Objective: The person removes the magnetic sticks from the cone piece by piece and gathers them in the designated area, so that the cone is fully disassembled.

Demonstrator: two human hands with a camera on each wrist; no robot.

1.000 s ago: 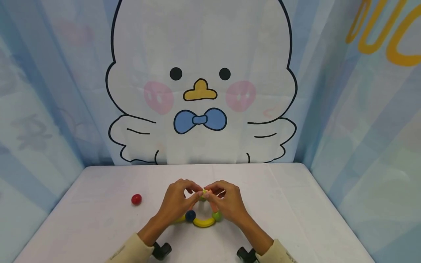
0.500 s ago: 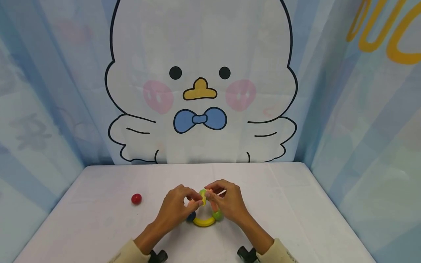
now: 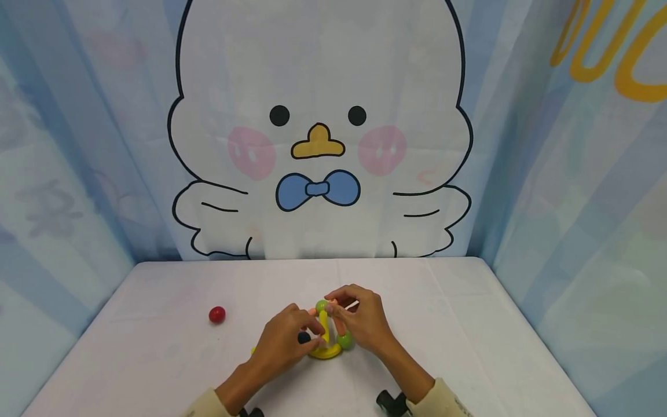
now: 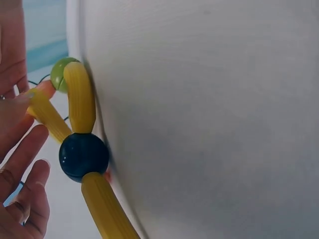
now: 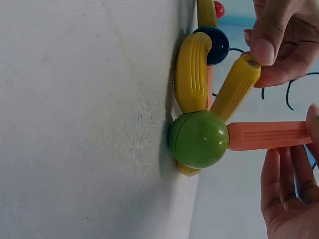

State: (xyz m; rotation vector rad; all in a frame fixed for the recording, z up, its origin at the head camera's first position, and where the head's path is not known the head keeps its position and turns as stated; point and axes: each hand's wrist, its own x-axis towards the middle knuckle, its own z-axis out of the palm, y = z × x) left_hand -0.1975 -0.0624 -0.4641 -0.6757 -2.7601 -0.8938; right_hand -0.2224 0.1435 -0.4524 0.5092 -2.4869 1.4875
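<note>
My left hand [image 3: 289, 340] pinches the free end of a straight yellow magnetic rod [image 5: 237, 87] between thumb and fingers. In the head view the rod's other end meets the far green ball [image 3: 322, 306]. My right hand [image 3: 365, 317] grips an orange rod [image 5: 266, 136], which joins the near green ball [image 5: 199, 139] at its lower end. A curved yellow rod [image 4: 79, 97] links that ball to a dark blue ball [image 4: 83, 157]. From the blue ball another yellow rod [image 4: 109, 209] extends outward. My left hand partly covers the blue ball in the head view.
A loose red ball [image 3: 217, 314] lies on the white-covered table [image 3: 443, 324], left of the joined pieces. Curtains with a cartoon duck [image 3: 318, 226] stand behind the table's far edge. Black wrist-camera mounts [image 3: 392, 403] sit at the cuffs.
My left hand has come down from the far green ball toward the blue ball, drawing the yellow rod's end nearer. The far green ball is uncovered. My right hand has hardly moved.
</note>
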